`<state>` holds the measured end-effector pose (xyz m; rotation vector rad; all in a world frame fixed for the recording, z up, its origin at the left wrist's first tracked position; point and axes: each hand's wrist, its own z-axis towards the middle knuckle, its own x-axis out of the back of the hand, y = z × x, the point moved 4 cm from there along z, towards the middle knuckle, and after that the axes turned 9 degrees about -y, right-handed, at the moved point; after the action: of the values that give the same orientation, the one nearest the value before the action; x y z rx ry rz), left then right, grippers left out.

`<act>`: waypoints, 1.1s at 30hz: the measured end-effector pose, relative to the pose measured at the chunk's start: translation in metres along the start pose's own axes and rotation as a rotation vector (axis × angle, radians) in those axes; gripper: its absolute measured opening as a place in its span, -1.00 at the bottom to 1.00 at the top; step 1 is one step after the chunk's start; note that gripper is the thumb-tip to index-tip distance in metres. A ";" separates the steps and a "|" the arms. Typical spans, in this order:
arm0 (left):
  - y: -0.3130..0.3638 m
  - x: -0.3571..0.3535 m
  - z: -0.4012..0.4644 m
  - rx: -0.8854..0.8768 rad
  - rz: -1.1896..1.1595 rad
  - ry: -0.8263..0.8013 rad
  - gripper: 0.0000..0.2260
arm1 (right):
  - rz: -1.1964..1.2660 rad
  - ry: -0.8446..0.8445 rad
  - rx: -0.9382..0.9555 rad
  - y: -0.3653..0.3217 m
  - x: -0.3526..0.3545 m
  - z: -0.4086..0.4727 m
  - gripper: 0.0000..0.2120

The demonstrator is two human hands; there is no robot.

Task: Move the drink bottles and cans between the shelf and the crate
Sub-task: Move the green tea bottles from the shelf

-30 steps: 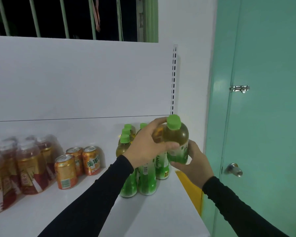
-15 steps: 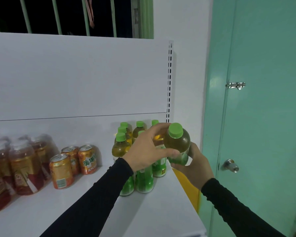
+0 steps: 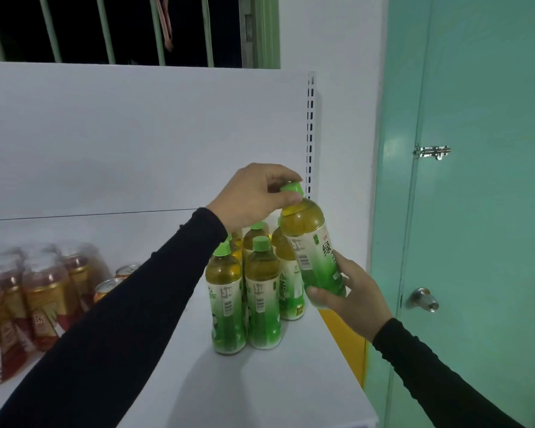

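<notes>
Bottle (image 3: 314,251), tilted above the shelf (image 3: 260,381), has its cap pinched by the left hand (image 3: 254,193) and its base gripped by the right hand (image 3: 355,299).

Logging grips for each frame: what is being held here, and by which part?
One green tea bottle, held by both hands: the left hand pinches its cap, the right hand grips its base.

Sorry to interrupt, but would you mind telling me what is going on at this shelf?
A person holds one green tea bottle in both hands above the right end of the shelf. The left hand pinches its cap; the right hand grips its base, so it is tilted. More bottles stand upright beside it, with cans further left.
</notes>
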<state>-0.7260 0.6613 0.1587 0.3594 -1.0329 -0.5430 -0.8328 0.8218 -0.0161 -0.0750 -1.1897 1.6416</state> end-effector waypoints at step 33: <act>-0.081 0.056 0.073 0.258 0.137 0.033 -0.70 | -0.676 -0.737 -0.355 0.053 -0.088 -0.034 0.44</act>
<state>-0.7883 0.5602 0.1905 0.5193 -1.0899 -0.2797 -0.8111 0.7802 -0.1141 0.6920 -1.7961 0.8451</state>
